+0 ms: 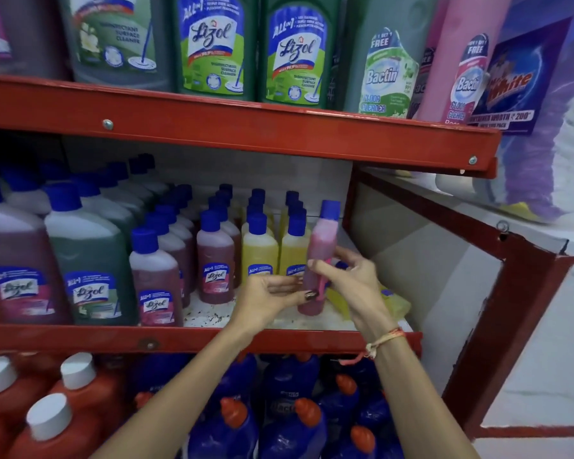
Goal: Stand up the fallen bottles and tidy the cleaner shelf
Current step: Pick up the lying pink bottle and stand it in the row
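Observation:
A small pink bottle [323,240] with a blue cap stands nearly upright at the right end of the middle shelf [186,337]. My left hand [267,298] grips its lower body from the left. My right hand [352,276] holds it from the right, fingers around its middle. Behind my right hand a yellow bottle [393,303] lies on its side, its blue cap partly hidden by my fingers. Rows of upright yellow bottles [260,250] and maroon bottles [214,260] stand to the left.
Large maroon and green Lizol bottles [90,276] fill the shelf's left. The top shelf [246,130] carries big cleaner bottles. Below stand blue bottles [289,425] with orange caps and orange bottles [63,409] with white caps. The red frame [511,309] bounds the right side.

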`<move>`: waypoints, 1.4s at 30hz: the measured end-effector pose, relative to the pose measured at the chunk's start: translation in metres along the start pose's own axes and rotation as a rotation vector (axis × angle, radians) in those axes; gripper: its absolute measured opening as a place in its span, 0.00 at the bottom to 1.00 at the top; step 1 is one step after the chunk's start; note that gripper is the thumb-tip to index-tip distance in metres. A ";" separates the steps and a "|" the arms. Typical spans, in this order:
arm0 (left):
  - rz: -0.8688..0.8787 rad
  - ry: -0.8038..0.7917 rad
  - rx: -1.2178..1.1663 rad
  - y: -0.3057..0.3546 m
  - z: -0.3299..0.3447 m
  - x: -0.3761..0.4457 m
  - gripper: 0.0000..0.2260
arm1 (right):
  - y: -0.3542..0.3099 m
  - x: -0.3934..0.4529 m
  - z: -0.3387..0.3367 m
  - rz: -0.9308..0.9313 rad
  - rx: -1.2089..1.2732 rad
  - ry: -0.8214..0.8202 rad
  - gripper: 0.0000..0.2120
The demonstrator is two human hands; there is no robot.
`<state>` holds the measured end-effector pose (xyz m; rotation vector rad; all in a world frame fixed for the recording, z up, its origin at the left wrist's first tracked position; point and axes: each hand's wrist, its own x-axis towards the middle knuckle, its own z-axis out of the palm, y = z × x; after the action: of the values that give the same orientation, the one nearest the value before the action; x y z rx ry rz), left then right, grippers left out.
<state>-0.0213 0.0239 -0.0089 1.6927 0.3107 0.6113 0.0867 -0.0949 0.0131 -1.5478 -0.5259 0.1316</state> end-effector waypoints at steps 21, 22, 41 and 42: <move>-0.006 0.202 0.325 -0.036 -0.084 -0.022 0.19 | 0.010 -0.031 0.109 -0.219 -0.417 0.034 0.42; -0.012 0.210 0.323 -0.037 -0.085 -0.022 0.20 | 0.009 -0.033 0.110 -0.244 -0.422 0.069 0.43; 0.068 0.345 0.417 -0.037 -0.076 -0.038 0.26 | 0.008 -0.016 0.093 -0.140 -0.105 -0.378 0.18; 0.075 0.352 0.409 -0.037 -0.076 -0.039 0.25 | 0.008 -0.017 0.094 -0.140 -0.094 -0.371 0.19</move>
<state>-0.0912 0.0744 -0.0449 1.9893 0.6613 0.9538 0.0360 -0.0155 -0.0043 -1.5799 -0.9427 0.2930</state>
